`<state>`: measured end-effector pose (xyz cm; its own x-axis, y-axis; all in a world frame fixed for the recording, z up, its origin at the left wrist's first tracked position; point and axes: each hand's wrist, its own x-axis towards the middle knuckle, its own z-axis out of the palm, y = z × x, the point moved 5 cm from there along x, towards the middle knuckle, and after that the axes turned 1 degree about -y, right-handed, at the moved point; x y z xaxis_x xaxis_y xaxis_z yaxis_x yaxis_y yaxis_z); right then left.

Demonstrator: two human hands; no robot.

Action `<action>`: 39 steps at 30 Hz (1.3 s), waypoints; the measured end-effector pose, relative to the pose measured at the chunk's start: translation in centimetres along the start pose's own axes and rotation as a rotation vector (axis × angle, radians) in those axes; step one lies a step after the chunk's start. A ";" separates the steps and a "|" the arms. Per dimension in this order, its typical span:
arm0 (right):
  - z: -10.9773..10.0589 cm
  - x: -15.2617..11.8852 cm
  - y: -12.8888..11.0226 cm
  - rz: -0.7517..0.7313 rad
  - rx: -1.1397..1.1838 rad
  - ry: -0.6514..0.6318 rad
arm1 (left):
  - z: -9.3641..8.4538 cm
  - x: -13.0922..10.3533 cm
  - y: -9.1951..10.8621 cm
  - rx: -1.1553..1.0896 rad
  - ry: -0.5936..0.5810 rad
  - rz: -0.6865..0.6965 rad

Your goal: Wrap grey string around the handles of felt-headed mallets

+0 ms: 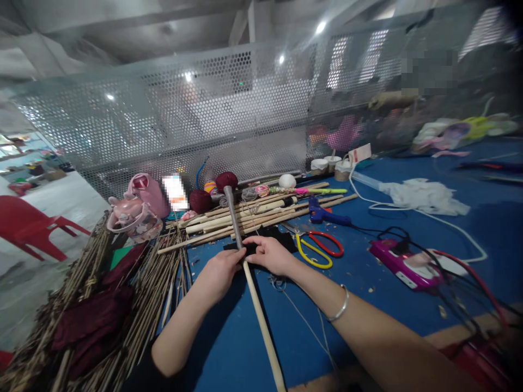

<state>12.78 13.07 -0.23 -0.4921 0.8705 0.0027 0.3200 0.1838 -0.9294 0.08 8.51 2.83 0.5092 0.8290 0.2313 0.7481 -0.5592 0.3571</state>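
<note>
A long pale wooden stick point(261, 321) runs from the bottom of the view up between my hands. Beyond them its far part is covered in a grey wrapping point(233, 220), which ends near a dark red yarn ball point(226, 181). My left hand point(220, 272) is closed around the stick where bare wood meets grey. From the other side, my right hand point(272, 255) has curled fingers and thumb on the same spot. Whether it also pinches a strand is too small to tell. Loose grey yarn point(304, 307) trails over the table below my right wrist.
Yellow-and-red-handled scissors point(316, 250) and a blue glue gun point(327, 212) lie to the right, beside a purple power strip point(404, 267) with cables. More wooden sticks point(212, 223) lie behind my hands. Bundled twigs point(151, 294) and dark red cloth point(96, 321) are at left. A perforated metal screen point(229, 114) stands behind.
</note>
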 end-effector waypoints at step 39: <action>1.5 -0.5 1.3 0.341 0.393 -0.176 | 4.3 -2.8 0.5 -0.966 0.021 -0.712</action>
<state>12.24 12.20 -1.98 -0.5523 0.7550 -0.3535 0.1757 -0.3092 -0.9346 0.87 5.90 -1.52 0.0968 0.9545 -0.2821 0.2257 0.2550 0.9402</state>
